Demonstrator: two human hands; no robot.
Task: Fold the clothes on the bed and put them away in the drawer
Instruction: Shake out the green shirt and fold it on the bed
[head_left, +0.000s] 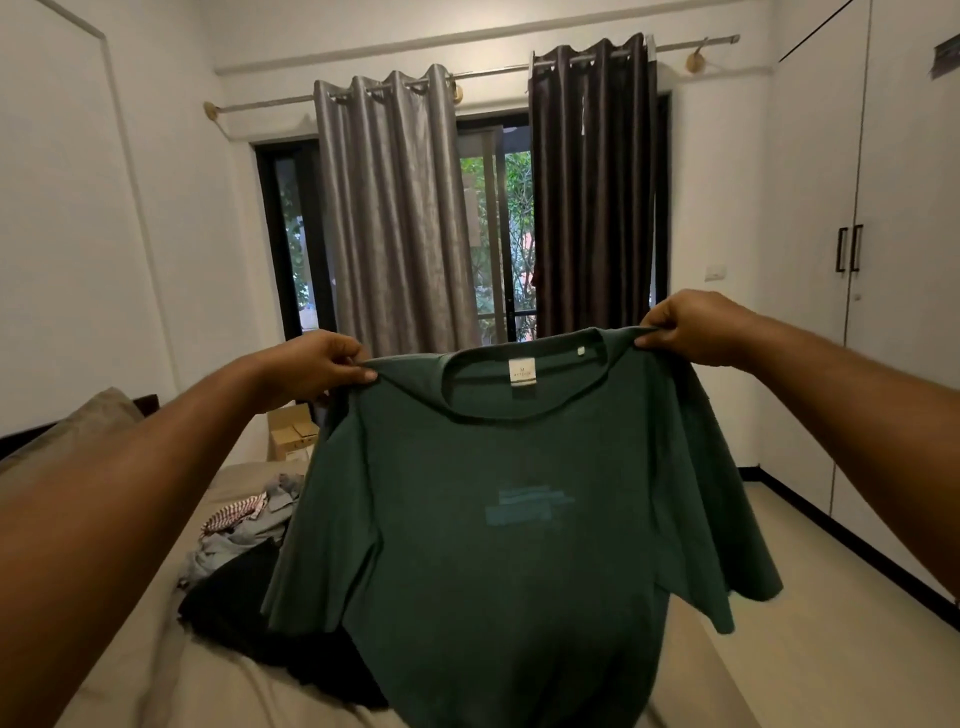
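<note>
The left hand (311, 364) and right hand (698, 327) fingers pinch the T-shirt (498, 545) by its shoulders. It hangs flat below them, probably to square it for folding.

A: Where's open bed?
B: Bare beige sheet (156, 686) at seven o'clock. At nine, a heap of black, grey and checked clothes (234, 545) covers it; the hanging dark green T-shirt (493, 545) screens the middle.
A: And four o'clock?
B: Open pale floor (810, 623).

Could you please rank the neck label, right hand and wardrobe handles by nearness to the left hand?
1. Neck label, mid-collar of the green T-shirt.
2. Right hand, pinching the other shoulder.
3. Wardrobe handles, far right, beyond.
</note>
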